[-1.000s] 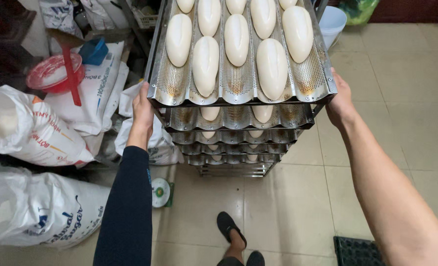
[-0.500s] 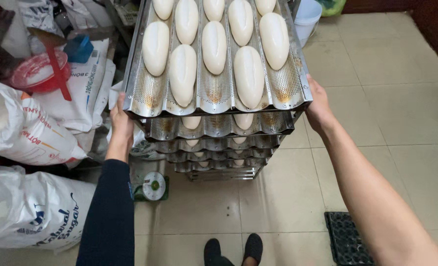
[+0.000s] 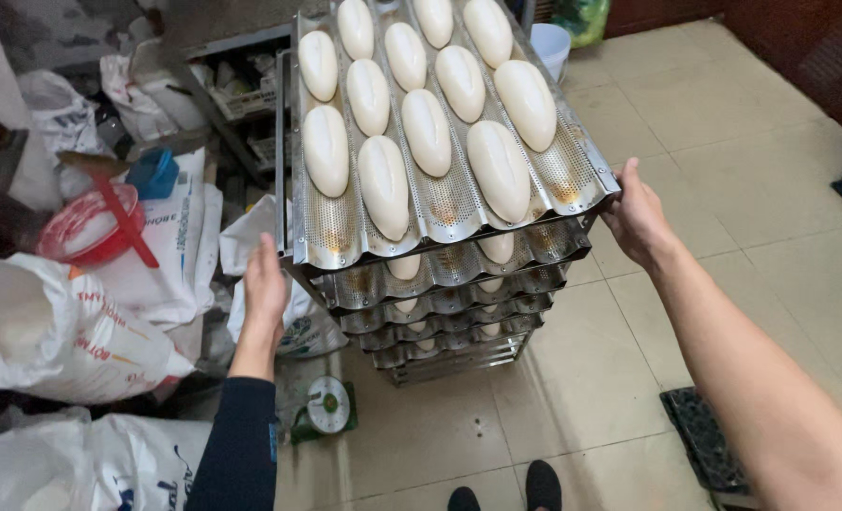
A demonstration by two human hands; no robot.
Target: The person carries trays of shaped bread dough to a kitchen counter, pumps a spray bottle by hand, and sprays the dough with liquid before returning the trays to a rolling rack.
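Observation:
A perforated metal baking tray [image 3: 553, 185] with long channels holds several pale raw dough loaves [image 3: 383, 185]. It lies on top of a metal rack [image 3: 449, 312] stacked with more such trays. My left hand [image 3: 265, 284] grips the tray's near left corner; a dark sleeve covers that forearm. My right hand [image 3: 637, 216] grips the near right corner, the arm bare. The tray sits skewed, its far end swung to the left.
White flour sacks [image 3: 61, 331] lie on the floor at left, with a red plastic basin [image 3: 85, 227] and a blue scoop [image 3: 151, 175]. A small round scale [image 3: 326, 407] sits below the rack. A black mat [image 3: 705, 440] lies at right on the tiled floor. My feet [image 3: 506, 492] show below.
The view has shifted, so the tray and rack now appear turned and more to the right. Both hands stay on the tray's near corners.

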